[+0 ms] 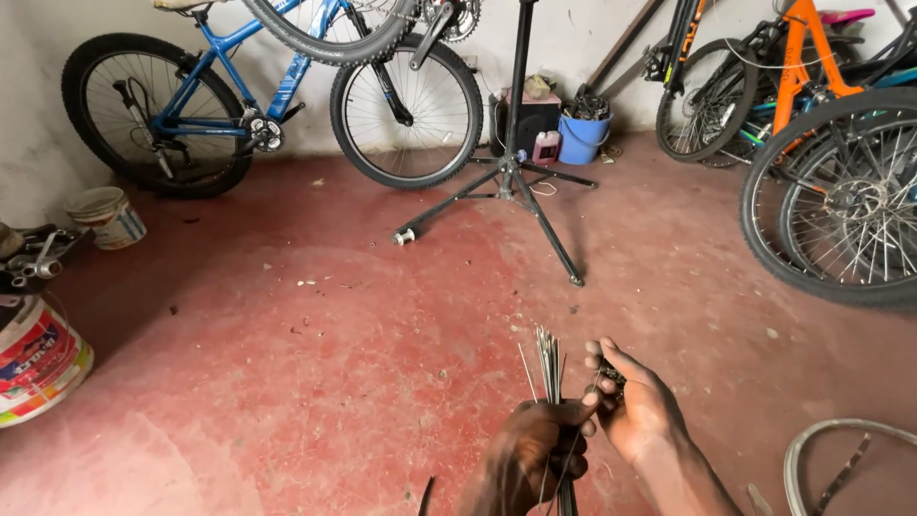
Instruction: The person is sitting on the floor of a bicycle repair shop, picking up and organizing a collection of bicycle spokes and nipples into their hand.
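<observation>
My left hand (535, 449) is closed around a bundle of thin metal spokes (548, 363), whose ends stick up above the fist. Right beside it, my right hand (638, 406) is cupped palm-up with small dark metal pieces (611, 377) lying in the palm; its fingertips reach toward the spokes. Both hands are low in the head view, above the red floor (334, 382).
A black repair stand (511, 182) stands ahead on its spread legs. A blue bicycle (239, 105) leans at the back left, orange and dark bicycles (812, 115) at the right. A bare wheel rim (841, 459) lies bottom right. Paint buckets (38, 358) and tools sit at the left.
</observation>
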